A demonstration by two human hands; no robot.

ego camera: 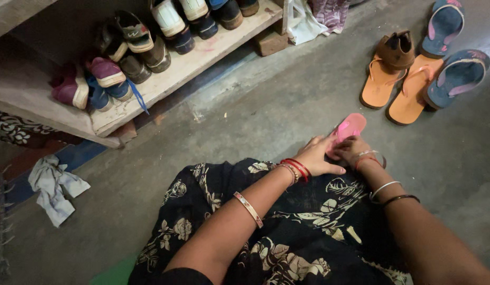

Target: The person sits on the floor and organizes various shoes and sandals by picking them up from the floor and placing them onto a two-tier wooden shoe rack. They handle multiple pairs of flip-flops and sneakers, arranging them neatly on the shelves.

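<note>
A small pink slipper (349,127) lies on the grey concrete floor just beyond my knees. My left hand (318,156) rests against its near left side, fingers spread and touching it. My right hand (351,150) grips the slipper's near end with curled fingers. Both wrists wear red and metal bangles. My lap is covered by a black cloth with a pale flower print (287,232).
A low wooden shelf (165,79) at the upper left holds several shoes. A pair of orange sandals (398,87) and blue flip-flops (456,74) lie at the upper right. A grey rag (56,187) lies at the left, and a white bag (303,24) stands by the shelf's end.
</note>
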